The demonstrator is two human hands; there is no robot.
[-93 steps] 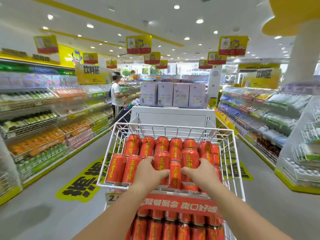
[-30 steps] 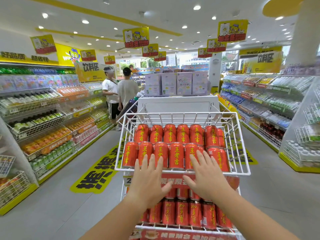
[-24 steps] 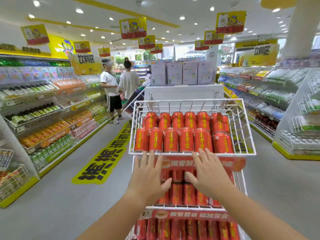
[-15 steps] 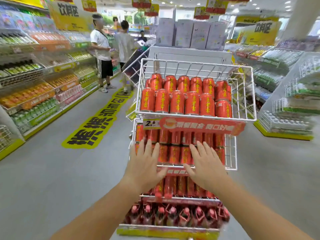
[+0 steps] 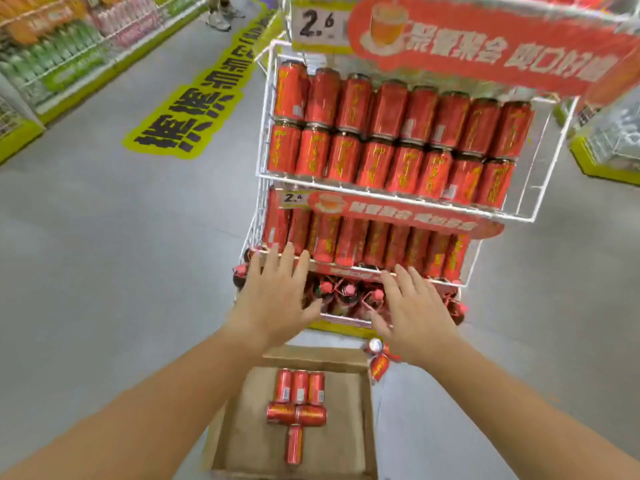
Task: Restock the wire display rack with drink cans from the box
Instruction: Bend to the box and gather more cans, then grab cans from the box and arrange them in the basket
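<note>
Head view: the one view given, looking down the rack front to the floor.
Left hand (image 5: 273,299): held with the palm down and the fingers spread and straight; nothing is gripped. Its fingertips are seen in front of the lower tier's front edge; contact cannot be told.
Right hand (image 5: 414,313): likewise spread flat, palm down, with nothing held; it is seen above the bottles and just beside the left hand.
Rack (image 5: 346,188): white wire, in tiers, stood on the grey floor.
Rack cans (image 5: 391,133): red, packed in two rows across the middle tier; a further row (image 5: 374,240) is seen in the tier below, behind a red sign.
Bottles (image 5: 346,292): dark, red-capped, kept in the lowest tier, partly hidden by the hands.
Box (image 5: 346,427): open cardboard, set on the floor just in front of the rack, below the forearms.
Box cans (image 5: 298,407): six, laid on their sides at the middle of the box; three side by side, two crosswise, one alone nearest.
Loose can (image 5: 379,362): red, tilted, blurred, seen at the box's far right corner under the right wrist.
Banner (image 5: 485,39): red, fixed on the top tier beside a price tag (image 5: 317,24).
Sticker (image 5: 194,98): yellow and black, laid on the floor to the left.
</note>
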